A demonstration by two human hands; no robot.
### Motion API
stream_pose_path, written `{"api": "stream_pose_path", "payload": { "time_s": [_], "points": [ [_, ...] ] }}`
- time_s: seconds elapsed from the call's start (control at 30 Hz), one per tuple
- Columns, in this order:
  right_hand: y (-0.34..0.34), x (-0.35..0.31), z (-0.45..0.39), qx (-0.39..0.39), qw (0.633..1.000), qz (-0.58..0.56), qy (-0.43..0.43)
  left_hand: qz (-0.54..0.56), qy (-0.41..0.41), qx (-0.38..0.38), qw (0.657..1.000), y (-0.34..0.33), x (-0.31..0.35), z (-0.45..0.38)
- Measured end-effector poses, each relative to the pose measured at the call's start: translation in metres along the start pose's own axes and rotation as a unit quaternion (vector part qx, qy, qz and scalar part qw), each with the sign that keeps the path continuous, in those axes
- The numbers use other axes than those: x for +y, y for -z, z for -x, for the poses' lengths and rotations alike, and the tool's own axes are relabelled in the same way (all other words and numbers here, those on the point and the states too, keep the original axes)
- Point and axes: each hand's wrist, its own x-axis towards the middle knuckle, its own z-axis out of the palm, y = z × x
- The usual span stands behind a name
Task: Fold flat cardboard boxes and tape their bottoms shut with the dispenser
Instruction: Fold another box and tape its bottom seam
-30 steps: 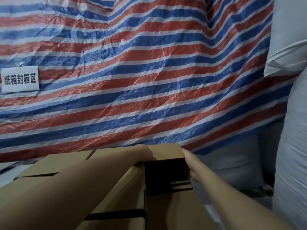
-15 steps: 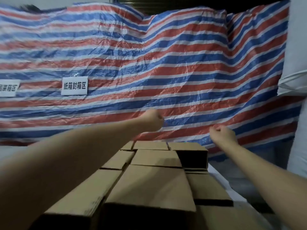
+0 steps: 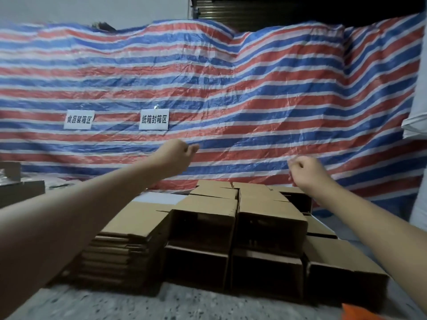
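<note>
Several folded brown cardboard boxes (image 3: pixel 270 218) stand stacked in rows on the floor ahead, their open sides facing me. To their left lies a pile of flat cardboard boxes (image 3: pixel 134 225). My left hand (image 3: pixel 178 155) is raised above and behind the stack, fingers curled, holding nothing. My right hand (image 3: pixel 305 169) hovers above the far right boxes, also curled with nothing in it. No tape dispenser is in view.
A red, white and blue striped tarp (image 3: pixel 231 88) hangs behind, with two white labels (image 3: pixel 153 120). White sacks (image 3: pixel 418 158) rise at the right. Cardboard pieces (image 3: pixel 20 190) lie at the far left. An orange object (image 3: pixel 360 314) shows at the bottom right on the speckled floor (image 3: pixel 138 306).
My hands let go of the box set on the far end of the stack and rose clear of it. My view pulled back, showing the whole stack and the flat pile.
</note>
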Motion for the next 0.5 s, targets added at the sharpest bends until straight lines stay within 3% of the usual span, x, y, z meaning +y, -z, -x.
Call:
{"api": "stream_pose_path", "payload": {
  "time_s": [0.13,0.27,0.4,0.5],
  "points": [
    [-0.013,-0.031,0.020,-0.034,0.999,0.006,0.024,-0.098,-0.015,-0.010,0.995,0.006,-0.048,0.034],
    [-0.030,-0.051,0.034,-0.041,0.999,0.001,0.024,-0.186,0.029,-0.021,0.982,-0.015,-0.097,0.055],
    [-0.054,-0.053,0.041,-0.065,0.997,-0.027,0.018,-0.266,0.031,-0.142,0.953,-0.046,-0.145,0.066],
    [-0.069,-0.051,0.041,-0.067,0.998,-0.003,0.013,-0.281,0.052,-0.177,0.942,-0.071,-0.174,0.071]
  ]
}}
